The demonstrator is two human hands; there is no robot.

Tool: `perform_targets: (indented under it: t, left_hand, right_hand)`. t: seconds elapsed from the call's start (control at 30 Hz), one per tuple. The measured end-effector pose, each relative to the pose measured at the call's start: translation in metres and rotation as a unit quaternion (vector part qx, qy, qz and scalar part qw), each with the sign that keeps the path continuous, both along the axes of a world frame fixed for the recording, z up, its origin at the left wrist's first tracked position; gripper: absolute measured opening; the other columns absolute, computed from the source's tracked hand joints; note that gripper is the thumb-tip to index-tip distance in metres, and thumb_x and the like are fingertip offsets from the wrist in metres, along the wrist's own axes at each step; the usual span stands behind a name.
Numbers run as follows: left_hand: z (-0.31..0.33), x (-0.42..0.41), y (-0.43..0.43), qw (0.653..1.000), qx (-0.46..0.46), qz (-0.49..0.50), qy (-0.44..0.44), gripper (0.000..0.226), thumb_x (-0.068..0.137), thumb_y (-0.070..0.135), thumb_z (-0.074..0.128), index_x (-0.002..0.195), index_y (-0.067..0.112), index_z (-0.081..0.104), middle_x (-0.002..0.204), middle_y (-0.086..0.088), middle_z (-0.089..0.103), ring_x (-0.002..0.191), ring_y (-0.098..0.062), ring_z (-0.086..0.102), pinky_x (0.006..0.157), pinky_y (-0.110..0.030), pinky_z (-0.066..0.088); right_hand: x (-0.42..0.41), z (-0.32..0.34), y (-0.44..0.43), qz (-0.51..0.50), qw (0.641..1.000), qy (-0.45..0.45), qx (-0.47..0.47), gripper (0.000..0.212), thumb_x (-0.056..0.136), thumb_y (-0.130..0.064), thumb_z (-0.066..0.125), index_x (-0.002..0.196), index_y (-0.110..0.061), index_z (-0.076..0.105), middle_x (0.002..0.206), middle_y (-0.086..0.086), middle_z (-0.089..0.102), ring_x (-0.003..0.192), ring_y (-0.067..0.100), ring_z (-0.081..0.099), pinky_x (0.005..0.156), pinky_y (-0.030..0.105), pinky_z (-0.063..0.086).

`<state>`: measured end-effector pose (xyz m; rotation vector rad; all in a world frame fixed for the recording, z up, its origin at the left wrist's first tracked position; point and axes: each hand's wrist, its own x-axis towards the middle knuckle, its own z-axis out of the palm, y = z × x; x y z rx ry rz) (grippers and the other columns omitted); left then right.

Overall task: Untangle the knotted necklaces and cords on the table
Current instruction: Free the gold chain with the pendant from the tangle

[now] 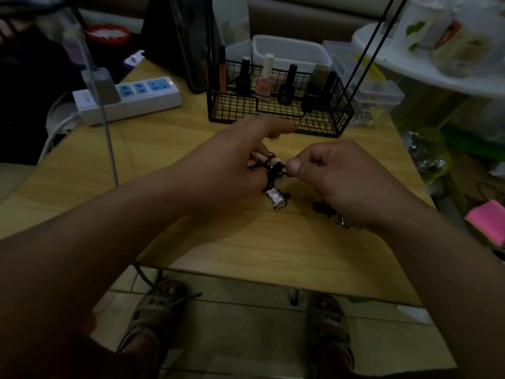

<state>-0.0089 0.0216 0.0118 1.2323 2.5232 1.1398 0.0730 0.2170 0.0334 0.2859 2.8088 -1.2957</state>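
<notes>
While my left hand [232,170] grips the cord knot [276,170] lying between my hands, my right fingers [296,166] pinch its right end.

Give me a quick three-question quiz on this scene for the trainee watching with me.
1. True or false: the tangled cords lie untouched on the table.
2. What stands in the wire basket? A spoons; B nail polish bottles; C pens.
3. Fill in: the right hand ____ the tangled cords between thumb and forefinger.
Key: 1 false, the left hand and right hand both hold them; 2 B; 3 pinches.
</notes>
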Motion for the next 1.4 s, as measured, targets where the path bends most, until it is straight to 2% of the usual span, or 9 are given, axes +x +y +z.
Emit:
perform_targets:
  t: [0.2,0.37,0.5,0.6,0.7,0.9,1.03,1.2,1.4]
  left_hand:
    - [0.0,0.012,0.002,0.993,0.028,0.117,0.009,0.033,0.079,0.045,0.062,0.103,0.024,0.05,0.093,0.007,0.059,0.083,-0.012,0.059,0.066,-0.033,0.05]
    - [-0.007,0.026,0.009,0.99,-0.048,0.121,0.058,0.049,0.082,0.069,0.059,0.104,0.027,0.046,0.07,0.006,0.06,0.062,-0.009,0.058,0.053,-0.034,0.045]
    - [-0.007,0.03,0.011,0.989,-0.046,0.127,0.066,0.042,0.087,0.065,0.057,0.11,0.03,0.048,0.07,0.006,0.061,0.063,-0.007,0.058,0.054,-0.031,0.038]
    - [-0.009,0.032,0.013,0.99,-0.059,0.119,0.053,0.042,0.089,0.067,0.055,0.115,0.033,0.053,0.075,0.011,0.063,0.068,-0.003,0.06,0.057,-0.031,0.045]
    - [-0.011,0.027,0.015,0.996,-0.008,0.086,-0.022,0.018,0.1,0.044,0.06,0.109,0.03,0.066,0.08,0.014,0.067,0.073,0.0,0.062,0.061,-0.022,0.047]
    - [-0.009,0.013,0.012,0.992,0.032,0.054,-0.111,0.013,0.106,0.027,0.056,0.107,0.027,0.069,0.09,0.007,0.07,0.081,-0.002,0.063,0.061,-0.009,0.043]
    - [-0.008,0.008,0.01,0.987,0.062,0.05,-0.137,0.016,0.108,0.025,0.054,0.109,0.031,0.069,0.09,0.012,0.069,0.082,0.0,0.062,0.067,-0.013,0.046]
    - [-0.004,0.008,0.01,0.987,0.067,0.029,-0.146,0.018,0.108,0.024,0.053,0.11,0.029,0.07,0.092,0.011,0.07,0.088,-0.006,0.064,0.076,-0.025,0.051]
    - [-0.001,0.008,0.011,0.986,0.057,0.028,-0.152,0.012,0.107,0.027,0.055,0.113,0.027,0.065,0.104,-0.002,0.07,0.099,-0.02,0.068,0.093,-0.052,0.056]
  right_hand:
    - [-0.002,-0.004,0.0,-0.05,0.998,0.015,-0.019,0.025,0.102,-0.042,0.061,0.09,-0.023,0.072,0.043,-0.014,0.049,0.037,0.0,0.043,0.043,0.022,0.036]
    - [0.0,-0.003,-0.006,-0.057,0.998,0.02,0.012,0.026,0.102,-0.043,0.06,0.088,-0.024,0.072,0.055,-0.015,0.063,0.047,-0.001,0.055,0.052,0.024,0.04]
    - [0.0,0.0,-0.01,-0.081,0.995,0.036,0.036,0.024,0.103,-0.044,0.058,0.091,-0.027,0.07,0.086,-0.011,0.069,0.078,0.002,0.062,0.061,0.027,0.04]
    - [0.001,0.0,-0.01,-0.085,0.996,0.032,0.017,0.025,0.103,-0.045,0.058,0.088,-0.028,0.069,0.07,-0.017,0.067,0.062,-0.006,0.059,0.054,0.023,0.037]
    - [0.002,-0.002,-0.008,-0.075,0.996,0.032,-0.029,0.027,0.103,-0.044,0.059,0.087,-0.025,0.069,0.048,-0.022,0.056,0.044,-0.007,0.05,0.054,0.025,0.035]
    - [0.003,-0.002,0.007,-0.069,0.995,0.019,-0.071,0.031,0.104,-0.045,0.055,0.094,-0.023,0.073,0.048,-0.027,0.051,0.05,-0.006,0.049,0.06,0.027,0.032]
    - [0.004,0.002,0.011,-0.042,0.993,0.013,-0.111,0.028,0.101,-0.043,0.06,0.091,-0.022,0.076,0.055,-0.014,0.044,0.051,0.005,0.04,0.057,0.029,0.033]
    - [0.006,0.001,0.007,-0.013,0.996,0.056,-0.065,0.017,0.097,-0.04,0.069,0.095,-0.024,0.074,0.047,-0.022,0.052,0.041,-0.003,0.047,0.04,0.01,0.032]
    - [0.005,0.001,0.006,-0.036,0.994,0.096,-0.024,0.01,0.097,-0.037,0.07,0.093,-0.029,0.074,0.081,-0.004,0.067,0.061,0.008,0.057,0.047,0.012,0.043]
